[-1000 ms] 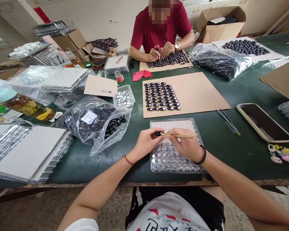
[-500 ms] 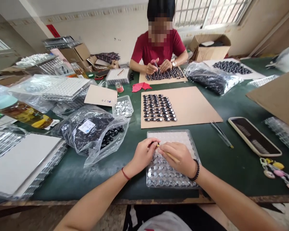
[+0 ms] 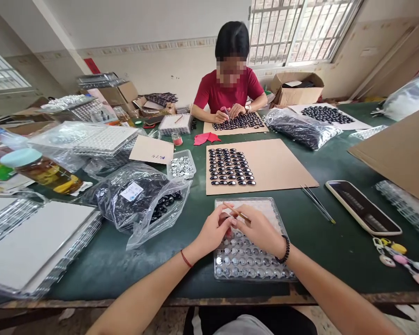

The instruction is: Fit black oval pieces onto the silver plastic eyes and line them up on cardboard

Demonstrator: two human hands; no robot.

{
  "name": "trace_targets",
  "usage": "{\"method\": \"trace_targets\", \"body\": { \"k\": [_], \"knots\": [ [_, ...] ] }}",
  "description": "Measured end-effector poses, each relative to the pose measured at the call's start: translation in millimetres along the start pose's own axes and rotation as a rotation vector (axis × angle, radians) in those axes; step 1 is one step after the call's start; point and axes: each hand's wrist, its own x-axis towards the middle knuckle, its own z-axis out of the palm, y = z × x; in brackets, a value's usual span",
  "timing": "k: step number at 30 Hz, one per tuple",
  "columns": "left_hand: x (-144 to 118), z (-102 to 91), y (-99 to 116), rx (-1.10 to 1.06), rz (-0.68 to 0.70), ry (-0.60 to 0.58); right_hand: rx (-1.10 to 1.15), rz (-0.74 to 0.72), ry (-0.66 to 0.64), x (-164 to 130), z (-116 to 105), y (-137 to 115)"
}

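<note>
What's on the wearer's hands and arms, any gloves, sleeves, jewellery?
No gloves and no sleeves in view: both forearms are bare. The left hand has a thin red cord at the wrist. The right hand has a bracelet of dark round beads at the wrist.

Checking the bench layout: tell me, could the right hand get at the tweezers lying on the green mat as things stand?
Probably yes. The tweezers lie bare on the mat, right of the clear tray, nothing between them and the right hand. But that hand already holds a thin stick.

Left hand point(image 3: 212, 231) and right hand point(image 3: 261, 230) meet, fingers pinched.
</note>
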Motion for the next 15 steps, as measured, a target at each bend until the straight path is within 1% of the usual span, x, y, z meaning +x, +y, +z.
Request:
{"method": "trace_targets", "body": {
  "k": [2, 5, 7, 9, 10, 12, 13, 15],
  "knots": [
    [-2, 1.7, 1, -0.071, -0.018, -0.021, -0.049, -0.052, -0.040, -1, 3, 0],
    [-4, 2.1, 3, -0.113, -0.030, -0.034, -0.051, -0.049, -0.051, 0, 1, 0],
    [-4, 1.2, 5, -0.126, -0.033, -0.051, -0.070, -0.026, -0.046, 5, -5, 2],
    [-3, -2.1, 9, -0.076, -0.018, -0.055, -0.099, 0.000, -0.033, 18, -17, 7],
    [-3, -5.5, 12, -0.012, 0.000, -0.044, -0.114, 0.017, -0.018, 28, -25, 11],
    [-1, -17.8, 21, 0.192, 0.056, 0.015, -0.152, 0.058, 0.043, 59, -43, 25],
    [-1, -27.2, 27, 0.324, 0.089, 0.057, -0.183, 0.091, 0.111, 77, -52, 35],
    [-1, -52.3, 39, 0.633, 0.146, 0.146, -0.270, 0.142, 0.269, 120, -71, 57]
  ]
}}
